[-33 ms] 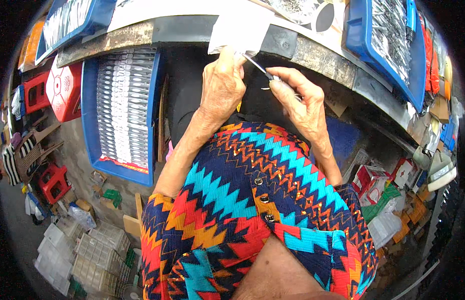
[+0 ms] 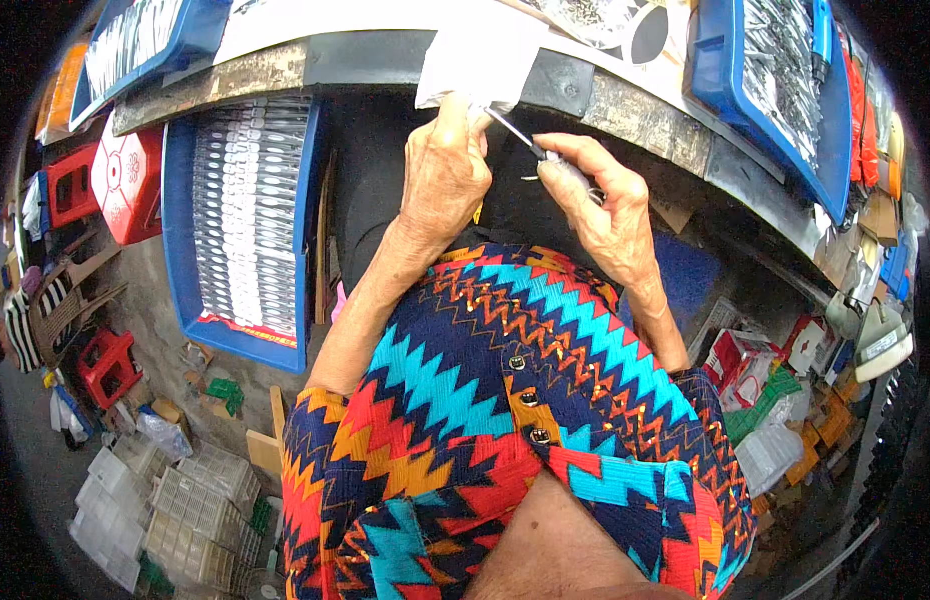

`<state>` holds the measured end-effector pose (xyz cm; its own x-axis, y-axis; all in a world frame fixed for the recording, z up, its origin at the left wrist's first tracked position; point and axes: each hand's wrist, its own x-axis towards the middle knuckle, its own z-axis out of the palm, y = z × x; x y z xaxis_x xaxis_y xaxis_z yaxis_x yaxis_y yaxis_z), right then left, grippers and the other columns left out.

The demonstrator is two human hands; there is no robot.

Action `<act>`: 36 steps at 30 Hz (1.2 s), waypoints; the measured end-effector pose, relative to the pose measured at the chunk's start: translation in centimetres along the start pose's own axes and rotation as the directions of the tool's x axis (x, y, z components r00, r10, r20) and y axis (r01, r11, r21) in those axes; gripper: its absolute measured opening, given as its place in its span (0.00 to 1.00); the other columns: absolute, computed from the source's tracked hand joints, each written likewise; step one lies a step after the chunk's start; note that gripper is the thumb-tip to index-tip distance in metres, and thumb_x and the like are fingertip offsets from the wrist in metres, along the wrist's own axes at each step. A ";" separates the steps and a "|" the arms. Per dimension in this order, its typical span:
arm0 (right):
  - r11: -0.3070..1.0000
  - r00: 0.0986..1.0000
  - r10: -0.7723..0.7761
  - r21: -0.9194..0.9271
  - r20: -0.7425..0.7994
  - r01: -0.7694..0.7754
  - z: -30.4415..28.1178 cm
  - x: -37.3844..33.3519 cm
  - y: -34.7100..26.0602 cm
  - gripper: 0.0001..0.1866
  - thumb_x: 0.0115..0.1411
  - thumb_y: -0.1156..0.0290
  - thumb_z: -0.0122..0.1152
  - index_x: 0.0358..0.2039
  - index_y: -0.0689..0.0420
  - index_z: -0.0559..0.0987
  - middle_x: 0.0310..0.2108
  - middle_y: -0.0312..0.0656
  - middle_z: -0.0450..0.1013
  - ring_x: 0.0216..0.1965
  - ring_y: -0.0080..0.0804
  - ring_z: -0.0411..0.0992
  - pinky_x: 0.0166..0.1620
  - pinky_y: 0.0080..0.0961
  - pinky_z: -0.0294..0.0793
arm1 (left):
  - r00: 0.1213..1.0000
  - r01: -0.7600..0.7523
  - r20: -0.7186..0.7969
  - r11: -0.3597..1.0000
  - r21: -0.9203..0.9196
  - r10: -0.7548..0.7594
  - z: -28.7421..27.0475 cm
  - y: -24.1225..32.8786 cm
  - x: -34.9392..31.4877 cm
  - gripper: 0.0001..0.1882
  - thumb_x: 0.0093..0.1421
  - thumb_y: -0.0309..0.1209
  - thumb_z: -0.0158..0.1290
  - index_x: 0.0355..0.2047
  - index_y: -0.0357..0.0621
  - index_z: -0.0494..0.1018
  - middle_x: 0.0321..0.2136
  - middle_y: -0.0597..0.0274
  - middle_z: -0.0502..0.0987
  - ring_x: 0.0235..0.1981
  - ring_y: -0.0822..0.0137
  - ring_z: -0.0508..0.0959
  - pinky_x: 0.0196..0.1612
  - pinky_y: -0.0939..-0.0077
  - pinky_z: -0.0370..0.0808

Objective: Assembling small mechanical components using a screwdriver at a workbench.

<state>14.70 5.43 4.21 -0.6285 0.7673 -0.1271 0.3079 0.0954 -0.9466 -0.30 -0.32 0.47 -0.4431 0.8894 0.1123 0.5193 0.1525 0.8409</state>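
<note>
My left hand (image 2: 443,178) is closed in a pinch at the table edge, its fingertips under the lower edge of a white sheet (image 2: 480,60), paper or cloth. What those fingers hold is hidden. To the right, my right hand (image 2: 607,200) is closed around a slim metal tool (image 2: 513,130) with a thin silver shaft and a dark part near my fingers. The shaft slants up to the left, and its far end meets my left fingertips. A small curved silver piece sticks out below my right index finger; the rest of the tool is covered by my palm.
A blue tray (image 2: 307,250) of rowed silver-and-black pieces stands at left. Another blue tray (image 2: 713,60) of loose metal pieces is at right on the worn table edge (image 2: 645,118). Red stools (image 2: 107,368) and clear plastic crates (image 2: 190,520) lie lower left, boxes lower right.
</note>
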 end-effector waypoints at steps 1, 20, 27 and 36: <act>0.961 0.976 -0.217 -0.175 0.003 0.214 0.0 0.1 0.1 0.12 0.52 0.73 0.56 0.38 0.60 0.73 0.23 0.40 0.69 0.17 0.24 0.66 0.20 0.21 0.65 | 1.000 0.002 0.001 1.000 -0.002 -0.002 0.0 0.0 0.0 0.06 0.59 0.26 0.41 0.27 0.37 0.64 0.12 0.56 0.68 0.15 0.59 0.72 0.18 0.68 0.65; 0.553 0.876 -0.380 -0.687 0.296 0.472 -0.5 0.9 -1.7 0.21 0.45 0.74 0.57 0.43 0.59 0.71 0.19 0.39 0.60 0.16 0.28 0.66 0.15 0.22 0.66 | 0.995 -0.100 -0.004 0.987 0.129 0.101 0.5 0.3 0.3 0.05 0.47 0.19 0.47 0.26 0.32 0.62 0.14 0.47 0.68 0.18 0.50 0.73 0.20 0.63 0.71; 0.969 0.999 -0.019 -0.247 0.035 0.028 0.0 1.3 -2.9 0.12 0.50 0.76 0.56 0.37 0.61 0.75 0.16 0.34 0.65 0.14 0.21 0.63 0.15 0.20 0.61 | 0.992 -0.114 -0.039 0.986 0.123 0.120 1.0 -0.2 0.1 0.07 0.50 0.17 0.45 0.30 0.32 0.61 0.15 0.44 0.68 0.20 0.45 0.73 0.17 0.62 0.66; -0.032 0.764 0.297 0.805 0.573 -0.592 -0.3 0.6 0.5 0.14 0.54 0.69 0.53 0.41 0.59 0.70 0.17 0.40 0.65 0.10 0.18 0.58 0.09 0.11 0.53 | 0.976 -0.200 -0.027 0.938 0.285 0.216 0.8 -0.4 0.5 0.08 0.46 0.19 0.48 0.28 0.34 0.61 0.17 0.44 0.71 0.21 0.47 0.74 0.21 0.61 0.71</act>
<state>14.66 6.15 3.69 -0.7980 0.2509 -0.5479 -0.2130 -0.9680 -0.1330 -0.15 0.44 -0.29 -0.3399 0.8894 0.3057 0.7835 0.0880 0.6152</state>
